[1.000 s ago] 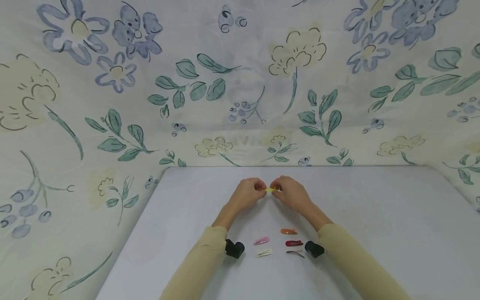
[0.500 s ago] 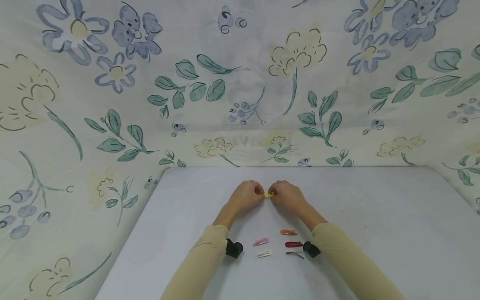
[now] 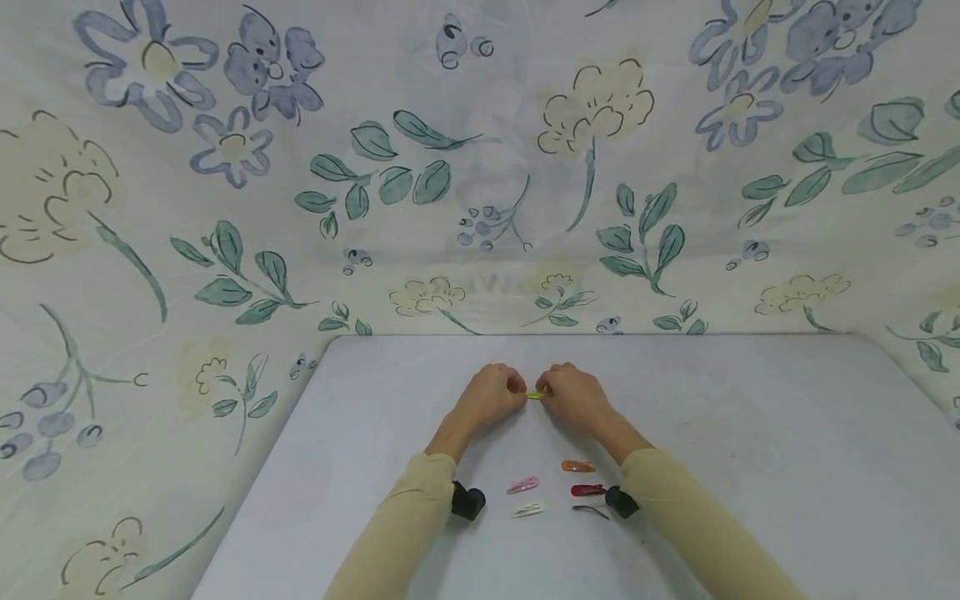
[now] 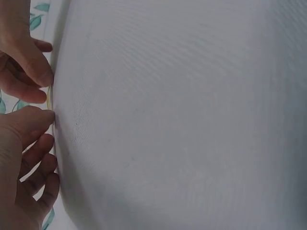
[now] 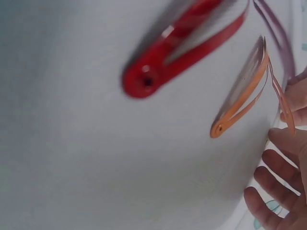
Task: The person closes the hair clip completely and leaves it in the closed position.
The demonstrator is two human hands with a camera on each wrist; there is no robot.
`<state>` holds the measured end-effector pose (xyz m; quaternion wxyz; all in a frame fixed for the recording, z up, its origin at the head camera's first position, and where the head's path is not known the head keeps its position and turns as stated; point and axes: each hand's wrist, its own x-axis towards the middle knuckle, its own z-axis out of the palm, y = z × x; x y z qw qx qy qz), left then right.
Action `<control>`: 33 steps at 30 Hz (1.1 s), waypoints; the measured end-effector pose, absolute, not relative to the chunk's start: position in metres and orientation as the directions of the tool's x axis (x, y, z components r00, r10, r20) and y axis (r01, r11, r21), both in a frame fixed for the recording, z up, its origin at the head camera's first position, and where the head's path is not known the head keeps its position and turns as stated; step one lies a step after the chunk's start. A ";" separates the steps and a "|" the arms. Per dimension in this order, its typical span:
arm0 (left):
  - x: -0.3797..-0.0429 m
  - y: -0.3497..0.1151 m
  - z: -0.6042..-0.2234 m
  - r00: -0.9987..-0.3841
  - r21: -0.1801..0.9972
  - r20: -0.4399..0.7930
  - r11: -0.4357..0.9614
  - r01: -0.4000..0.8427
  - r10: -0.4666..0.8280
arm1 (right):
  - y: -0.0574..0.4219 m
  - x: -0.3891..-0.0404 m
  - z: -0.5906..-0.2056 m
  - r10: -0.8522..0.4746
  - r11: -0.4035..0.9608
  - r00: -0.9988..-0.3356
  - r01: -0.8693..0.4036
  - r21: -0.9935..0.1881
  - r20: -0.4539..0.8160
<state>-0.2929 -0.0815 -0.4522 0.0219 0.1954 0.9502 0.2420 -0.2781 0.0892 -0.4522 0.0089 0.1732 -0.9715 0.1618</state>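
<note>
A small yellow snap hair clip (image 3: 534, 395) is stretched between my two hands, above the far middle part of the table. My left hand (image 3: 492, 396) pinches its left end between thumb and fingertips. At the other end, my right hand (image 3: 573, 397) pinches it the same way. The left wrist view catches only a thin yellow sliver of the clip (image 4: 48, 98) between the fingertips. Nearer to me lie an orange clip (image 3: 578, 466), a dark red clip (image 3: 587, 490) and a thin dark clip (image 3: 592, 510). A pink clip (image 3: 522, 483) and a cream clip (image 3: 528, 508) lie left of them.
The white table (image 3: 750, 450) ends at a floral cloth (image 3: 480, 208) behind and at the left. Black wrist cameras (image 3: 468, 502) hang from both sleeves, the right one close beside the dark red clip.
Both hands have come slightly nearer to me with the yellow clip, and my right hand has shifted a little left. The clip shows thinner now. The other clips have stayed in place.
</note>
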 end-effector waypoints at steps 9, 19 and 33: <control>-0.290 -0.081 -0.452 -0.927 0.467 0.038 0.814 0.346 0.372 | 0.092 -0.274 -0.451 -0.339 0.879 -0.936 -0.351 -0.321 0.095; -0.284 -0.088 -0.454 -0.935 0.571 0.095 0.750 0.333 0.343 | 0.097 -0.268 -0.450 -0.271 0.863 -0.962 -0.263 -0.431 0.045; -0.265 -0.106 -0.458 -0.947 0.706 0.144 0.640 0.302 0.287 | 0.117 -0.243 -0.444 -0.206 0.739 -0.974 -0.221 -0.637 0.100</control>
